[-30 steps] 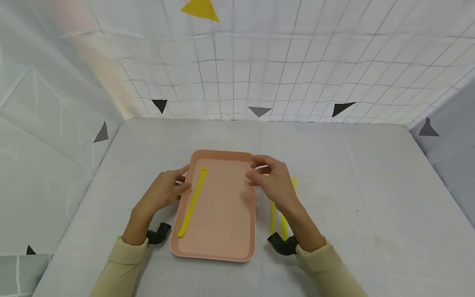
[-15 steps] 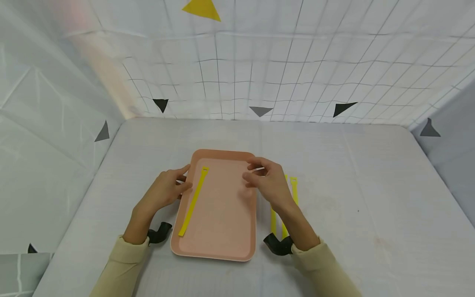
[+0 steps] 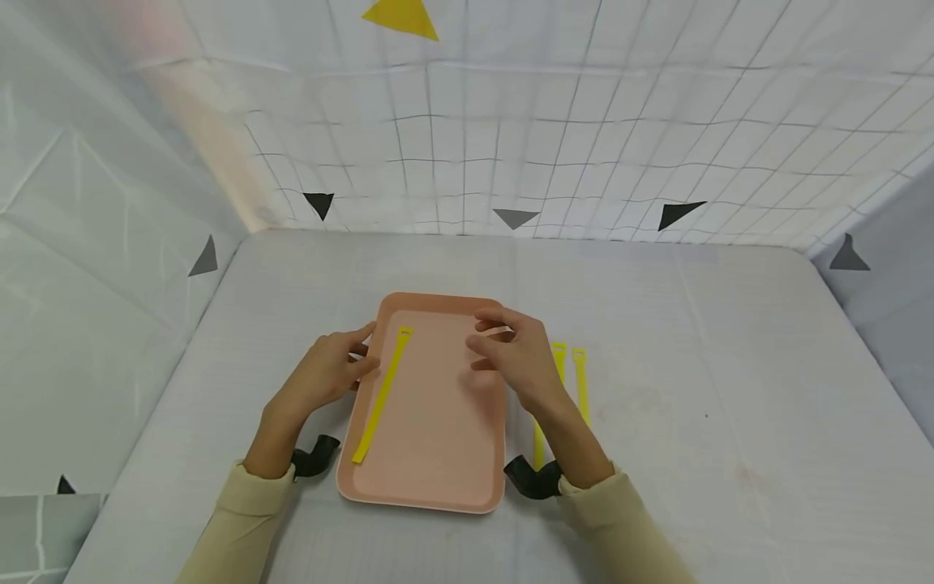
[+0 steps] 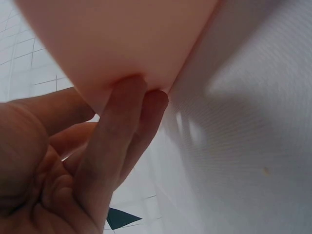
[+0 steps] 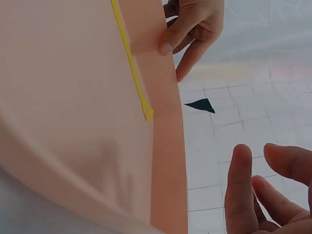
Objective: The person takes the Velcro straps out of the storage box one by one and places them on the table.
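Observation:
A pink rectangular tray (image 3: 438,438) carries one yellow cable strap (image 3: 383,397), lying lengthwise near its left side. My left hand (image 3: 324,373) grips the tray's left rim, thumb on the upper side; in the left wrist view its fingers (image 4: 131,97) press the underside. Over the tray's upper right part hovers my right hand (image 3: 520,357), fingers loosely bent and apart, nothing held. The right wrist view also shows that hand (image 5: 268,195) free of the tray. Two more yellow straps, a nearer one (image 3: 538,446) and a farther one (image 3: 580,381), lie right of the tray, partly hidden by my right forearm.
A white sheet covers the table (image 3: 693,487). Behind it hangs a white gridded curtain (image 3: 620,146) with dark triangle marks. Black curved wrist pieces, one at the left wrist (image 3: 317,457) and one at the right wrist (image 3: 533,477), stick out close to the tray.
My right hand has drifted left from the tray's right rim to over its inside, uncovering the heads of the two straps on the table. The left hand keeps its grip.

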`<state>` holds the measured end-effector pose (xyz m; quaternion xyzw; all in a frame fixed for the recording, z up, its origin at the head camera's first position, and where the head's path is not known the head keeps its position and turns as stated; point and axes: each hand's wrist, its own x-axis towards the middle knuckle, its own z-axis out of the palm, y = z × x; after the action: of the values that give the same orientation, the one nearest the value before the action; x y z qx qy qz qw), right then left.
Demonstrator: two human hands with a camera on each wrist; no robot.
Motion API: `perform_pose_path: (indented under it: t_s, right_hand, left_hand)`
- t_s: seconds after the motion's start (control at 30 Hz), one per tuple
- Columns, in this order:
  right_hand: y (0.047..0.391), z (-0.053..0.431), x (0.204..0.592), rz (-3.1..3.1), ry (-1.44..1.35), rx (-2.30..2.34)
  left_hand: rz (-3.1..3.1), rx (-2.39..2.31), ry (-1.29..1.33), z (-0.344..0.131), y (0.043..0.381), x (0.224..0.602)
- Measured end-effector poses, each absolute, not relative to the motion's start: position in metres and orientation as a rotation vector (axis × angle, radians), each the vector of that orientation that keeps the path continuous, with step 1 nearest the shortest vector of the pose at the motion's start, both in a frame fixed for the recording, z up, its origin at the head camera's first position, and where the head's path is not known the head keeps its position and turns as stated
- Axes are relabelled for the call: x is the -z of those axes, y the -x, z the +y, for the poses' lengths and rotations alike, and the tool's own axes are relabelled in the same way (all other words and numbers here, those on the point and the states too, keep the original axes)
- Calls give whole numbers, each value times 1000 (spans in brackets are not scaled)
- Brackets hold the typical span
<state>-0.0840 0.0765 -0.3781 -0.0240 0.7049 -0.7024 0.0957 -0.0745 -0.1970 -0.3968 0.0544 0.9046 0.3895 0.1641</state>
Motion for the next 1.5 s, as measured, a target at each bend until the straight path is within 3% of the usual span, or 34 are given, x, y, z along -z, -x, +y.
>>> perform_pose_path:
  t_s: [1.5]
  right_hand:
    - [88, 45, 372, 2150, 203, 1962]
  left_hand:
    - [2593, -1071, -162, -197, 75, 395]
